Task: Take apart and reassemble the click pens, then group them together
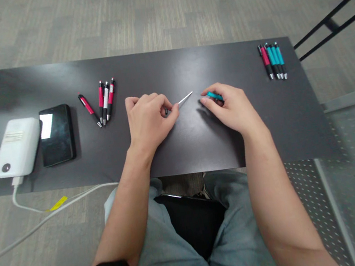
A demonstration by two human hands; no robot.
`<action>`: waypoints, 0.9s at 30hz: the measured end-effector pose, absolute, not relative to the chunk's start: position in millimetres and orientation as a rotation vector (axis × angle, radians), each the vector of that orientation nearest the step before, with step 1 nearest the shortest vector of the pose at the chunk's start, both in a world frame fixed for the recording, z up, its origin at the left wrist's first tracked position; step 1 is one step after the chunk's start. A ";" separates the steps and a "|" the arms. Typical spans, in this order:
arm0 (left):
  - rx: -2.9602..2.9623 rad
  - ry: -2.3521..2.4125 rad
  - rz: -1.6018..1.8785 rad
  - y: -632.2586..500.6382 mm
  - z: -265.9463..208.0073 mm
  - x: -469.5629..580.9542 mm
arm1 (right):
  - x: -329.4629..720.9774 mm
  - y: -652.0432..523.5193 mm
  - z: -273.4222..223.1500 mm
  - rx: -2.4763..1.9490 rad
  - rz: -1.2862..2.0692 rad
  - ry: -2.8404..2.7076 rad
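Between thumb and fingers, my left hand (150, 119) pinches a thin white pen refill (185, 97) that points up and to the right. A dark piece shows at its lower end, mostly hidden by the fingers. A short way to the right, my right hand (236, 105) is closed around a teal pen barrel (214, 96), of which only one end is visible. The refill and the barrel are apart, both just over the dark table (196, 143).
Red pens (89, 110) and a white pen (105, 102) lie left of my hands. Several teal pens (276, 62) and a red pen (265, 63) lie at the right. A black phone (58, 144) and a white power bank (16, 146) with a cable (70, 204) are farther left.
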State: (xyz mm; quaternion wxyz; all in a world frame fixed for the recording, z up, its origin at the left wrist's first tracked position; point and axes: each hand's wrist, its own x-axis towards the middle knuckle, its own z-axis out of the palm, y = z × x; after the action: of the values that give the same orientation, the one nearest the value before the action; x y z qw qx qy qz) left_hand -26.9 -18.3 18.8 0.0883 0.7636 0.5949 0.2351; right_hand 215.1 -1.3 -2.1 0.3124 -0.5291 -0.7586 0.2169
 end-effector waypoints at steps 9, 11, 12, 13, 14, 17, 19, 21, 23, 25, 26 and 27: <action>2.221 1.826 0.578 -36.2 13.5 -11.6 | 194.8 0.0 3.7 -1.322 0.590 -2.107; 2.213 1.837 0.554 -36.7 11.1 -12.2 | 194.8 -0.3 5.8 -1.299 0.603 -2.096; 2.212 1.842 0.545 -36.7 10.1 -12.9 | 195.1 -0.6 6.8 -1.285 0.615 -2.086; 2.211 1.843 0.537 -36.6 9.2 -13.7 | 195.6 -1.0 7.6 -1.276 0.625 -2.073; 2.209 1.844 0.534 -36.4 8.6 -14.6 | 196.2 -1.3 8.1 -1.275 0.632 -2.057; 2.196 1.846 0.542 -35.7 7.7 -16.3 | 198.5 -1.3 7.6 -1.316 0.622 -2.010; 2.181 1.843 0.548 -35.3 7.6 -16.3 | 200.3 -0.4 5.5 -1.327 0.608 -1.992; 2.168 1.842 0.554 -34.9 7.4 -15.5 | 202.3 0.7 2.3 -1.312 0.617 -1.972; 2.164 1.843 0.559 -34.6 7.1 -14.8 | 204.5 1.5 -1.3 -1.302 0.643 -1.945; 2.167 1.844 0.565 -34.3 6.8 -14.5 | 206.8 2.0 -4.5 -1.298 0.664 -1.913; 2.168 1.845 0.564 -34.2 6.8 -14.5 | 207.9 2.2 -5.7 -1.291 0.676 -1.895; 2.168 1.847 0.560 -34.0 6.7 -14.6 | 208.9 2.5 -6.5 -1.278 0.688 -1.875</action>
State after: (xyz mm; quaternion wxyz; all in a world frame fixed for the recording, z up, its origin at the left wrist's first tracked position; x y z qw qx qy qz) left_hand -14.6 -34.0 6.7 0.1192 0.7417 0.6317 0.1917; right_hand 208.9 2.5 -6.5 0.3759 -0.4995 -0.7327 0.2689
